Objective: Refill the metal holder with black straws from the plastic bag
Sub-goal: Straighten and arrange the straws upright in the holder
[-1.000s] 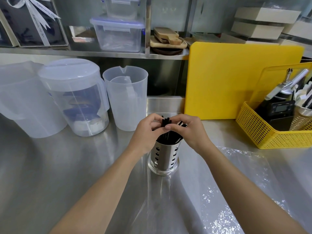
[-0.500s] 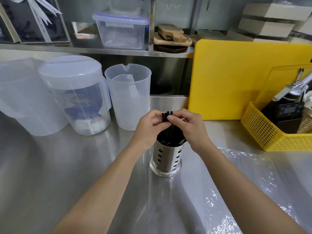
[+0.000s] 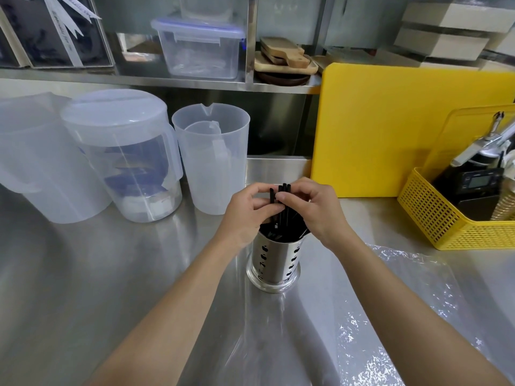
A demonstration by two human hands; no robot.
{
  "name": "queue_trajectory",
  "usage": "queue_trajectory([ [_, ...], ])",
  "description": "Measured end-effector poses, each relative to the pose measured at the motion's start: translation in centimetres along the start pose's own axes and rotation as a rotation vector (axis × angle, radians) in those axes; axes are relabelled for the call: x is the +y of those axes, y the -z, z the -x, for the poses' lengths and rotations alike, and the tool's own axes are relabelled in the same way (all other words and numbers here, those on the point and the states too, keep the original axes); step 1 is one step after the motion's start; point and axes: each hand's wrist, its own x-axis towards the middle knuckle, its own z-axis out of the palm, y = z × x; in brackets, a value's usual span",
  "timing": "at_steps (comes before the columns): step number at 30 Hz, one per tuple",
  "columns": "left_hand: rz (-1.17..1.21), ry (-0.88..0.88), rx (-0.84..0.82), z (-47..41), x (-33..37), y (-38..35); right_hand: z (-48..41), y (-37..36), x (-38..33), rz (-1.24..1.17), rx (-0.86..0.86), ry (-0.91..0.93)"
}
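A perforated metal holder (image 3: 274,261) stands upright on the steel counter, mid-frame. Black straws (image 3: 282,218) stand inside it, their tops rising above the rim. My left hand (image 3: 245,211) and my right hand (image 3: 315,208) meet just above the holder. The fingertips of both pinch the upper ends of the straw bundle. A clear plastic bag (image 3: 390,316) lies flat and crinkled on the counter, right of the holder and under my right forearm.
Two lidded translucent pitchers (image 3: 122,151) and an open measuring jug (image 3: 214,160) stand at the left. A yellow cutting board (image 3: 390,129) leans at the back right. A yellow basket (image 3: 451,218) with tools sits at the right edge. A shelf (image 3: 195,82) runs above.
Both hands stay pinched on the straw tops. The straws stand a little more upright and gathered than a second ago. The view has shifted slightly.
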Motion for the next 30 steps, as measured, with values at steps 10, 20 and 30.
queue_trajectory([
  [10,-0.076,0.041,0.056,0.0,-0.3,1.1,-0.8,2.7,-2.2,-0.045,0.276,0.109],
  [20,0.137,0.027,0.236,0.1,2.0,0.8,-0.6,3.1,-3.4,-0.277,0.580,0.161],
  [30,0.812,0.118,0.034,-0.8,3.9,-0.1,1.5,0.9,-1.6,-0.366,0.365,0.036],
])
